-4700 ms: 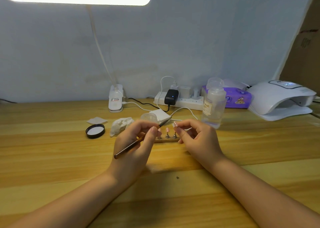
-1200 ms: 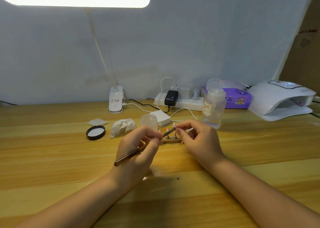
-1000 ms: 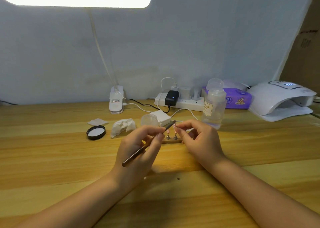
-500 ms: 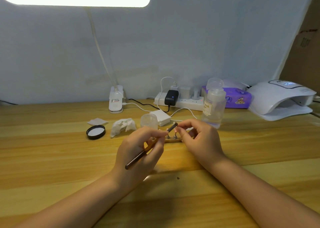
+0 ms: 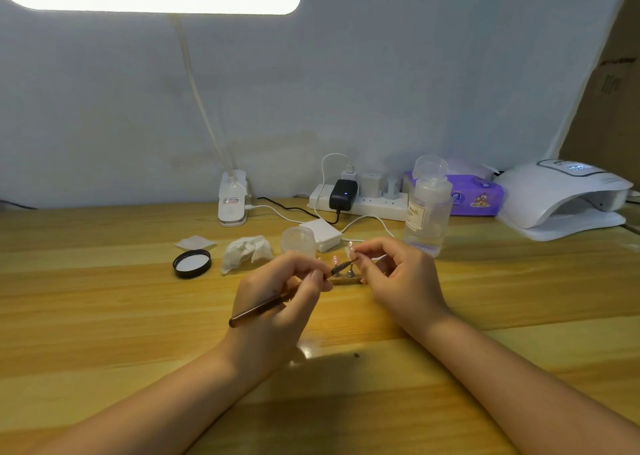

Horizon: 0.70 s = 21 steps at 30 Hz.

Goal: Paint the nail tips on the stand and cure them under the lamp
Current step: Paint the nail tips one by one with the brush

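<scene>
I see my left hand point(image 5: 277, 295) gripping the brush point(image 5: 263, 311), its long axis slanting up-right, tip toward the nail tip point(image 5: 351, 248) pinched by my right hand point(image 5: 398, 274).

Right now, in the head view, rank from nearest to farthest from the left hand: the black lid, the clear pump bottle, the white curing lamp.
From the left hand:
1. Black lid, to its left.
2. Clear pump bottle, back right.
3. White curing lamp, far right.

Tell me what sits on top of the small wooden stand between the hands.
Two metal pegs stand on the wooden stand, at least one carrying a pink nail tip. The left hand covers the stand's left end and the right hand its right end, so anything there is hidden.
</scene>
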{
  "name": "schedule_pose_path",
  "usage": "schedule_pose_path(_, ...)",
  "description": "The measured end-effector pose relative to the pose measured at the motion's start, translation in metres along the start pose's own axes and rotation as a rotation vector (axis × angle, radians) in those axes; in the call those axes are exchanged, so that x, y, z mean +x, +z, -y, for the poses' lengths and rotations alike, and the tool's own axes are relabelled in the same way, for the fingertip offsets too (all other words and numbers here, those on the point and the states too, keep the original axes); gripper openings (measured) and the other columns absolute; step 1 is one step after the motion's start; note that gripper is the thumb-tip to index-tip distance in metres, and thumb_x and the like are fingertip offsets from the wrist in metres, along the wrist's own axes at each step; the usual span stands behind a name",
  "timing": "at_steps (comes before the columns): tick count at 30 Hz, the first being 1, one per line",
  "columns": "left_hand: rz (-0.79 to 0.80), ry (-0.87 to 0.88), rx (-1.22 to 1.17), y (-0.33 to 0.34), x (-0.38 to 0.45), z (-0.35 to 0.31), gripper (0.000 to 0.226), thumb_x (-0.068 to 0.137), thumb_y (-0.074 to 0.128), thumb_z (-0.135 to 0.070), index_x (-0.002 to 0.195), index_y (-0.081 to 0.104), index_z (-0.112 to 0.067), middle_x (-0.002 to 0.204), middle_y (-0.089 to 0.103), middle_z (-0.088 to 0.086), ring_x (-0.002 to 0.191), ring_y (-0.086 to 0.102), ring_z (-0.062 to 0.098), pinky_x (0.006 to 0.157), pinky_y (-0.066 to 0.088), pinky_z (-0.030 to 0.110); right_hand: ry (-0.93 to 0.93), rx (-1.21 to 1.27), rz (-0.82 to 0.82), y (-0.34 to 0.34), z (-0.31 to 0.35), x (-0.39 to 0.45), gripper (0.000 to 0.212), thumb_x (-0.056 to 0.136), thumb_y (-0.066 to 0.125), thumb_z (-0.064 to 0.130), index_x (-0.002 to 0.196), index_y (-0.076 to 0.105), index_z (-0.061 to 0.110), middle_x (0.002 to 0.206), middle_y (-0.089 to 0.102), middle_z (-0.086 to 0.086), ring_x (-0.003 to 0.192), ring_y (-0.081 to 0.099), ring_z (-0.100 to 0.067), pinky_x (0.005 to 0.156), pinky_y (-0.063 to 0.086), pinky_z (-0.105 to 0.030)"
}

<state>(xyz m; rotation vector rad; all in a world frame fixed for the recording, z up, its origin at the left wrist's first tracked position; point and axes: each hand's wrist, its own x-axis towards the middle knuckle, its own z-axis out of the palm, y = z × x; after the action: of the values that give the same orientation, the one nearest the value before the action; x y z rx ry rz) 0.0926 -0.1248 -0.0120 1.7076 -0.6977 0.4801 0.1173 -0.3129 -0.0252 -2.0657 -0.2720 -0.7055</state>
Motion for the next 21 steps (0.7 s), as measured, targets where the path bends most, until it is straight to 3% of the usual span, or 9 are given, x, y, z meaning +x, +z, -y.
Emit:
schedule_pose_path(2,-0.007,0.01,-0.005,0.0002,0.0001,-0.0006,0.021,0.087,0.054,-0.031,0.09,0.069,-0.018,0.08,0.072,-0.003,0.064,0.063,0.012,0.053,0.05,0.03,0.0,0.003,0.003,0.0001,0.0005,-0.0005,0.011,0.087,0.067,0.015,0.095,0.07,0.022,0.066,0.066,0.009,0.055,0.058,-0.006,0.05,0.047,-0.023)
schedule_pose_path(6,-0.031,-0.045,0.01,0.0001,0.0023,0.0033,0.014,0.09,0.059,-0.025,0.094,0.069,-0.016,0.081,0.072,-0.006,0.069,0.064,0.007,0.059,0.049,0.022,0.017,0.033,0.02,-0.0005,0.0021,-0.0004,0.009,0.087,0.068,0.016,0.093,0.07,0.022,0.069,0.068,0.006,0.059,0.061,-0.011,0.057,0.054,-0.039)
schedule_pose_path(10,-0.058,-0.062,0.019,-0.0002,0.0032,0.0074,0.014,0.091,0.057,-0.021,0.098,0.068,-0.017,0.085,0.072,-0.008,0.076,0.066,0.004,0.064,0.049,0.016,0.0,0.046,0.033,-0.0005,0.0045,-0.0004,0.011,0.087,0.068,0.017,0.092,0.068,0.027,0.071,0.068,0.009,0.061,0.063,-0.013,0.059,0.054,-0.043)
schedule_pose_path(13,-0.061,-0.058,0.001,-0.0001,0.003,0.0083,0.013,0.091,0.059,-0.024,0.1,0.067,-0.02,0.088,0.072,-0.008,0.077,0.067,0.006,0.064,0.05,0.017,-0.008,0.047,0.029,-0.0005,0.0054,-0.0006,0.013,0.087,0.068,0.016,0.091,0.068,0.028,0.071,0.068,0.01,0.06,0.063,-0.013,0.059,0.054,-0.044)
schedule_pose_path(17,-0.01,-0.041,-0.034,-0.0004,0.0006,0.0078,0.021,0.086,0.057,-0.034,0.096,0.069,-0.02,0.085,0.072,-0.006,0.073,0.066,0.013,0.06,0.052,0.03,-0.002,0.046,0.025,-0.0007,0.0046,-0.0009,0.013,0.087,0.067,0.016,0.091,0.068,0.029,0.069,0.067,0.007,0.059,0.061,-0.015,0.058,0.053,-0.047)
schedule_pose_path(21,-0.012,-0.017,-0.096,-0.0015,-0.0011,0.0084,0.019,0.085,0.054,-0.031,0.089,0.067,-0.018,0.08,0.07,-0.003,0.075,0.066,0.012,0.063,0.05,0.022,-0.001,0.051,0.025,-0.0012,0.0045,-0.0011,0.012,0.087,0.067,0.016,0.094,0.069,0.025,0.068,0.067,0.006,0.057,0.06,-0.014,0.057,0.053,-0.045)
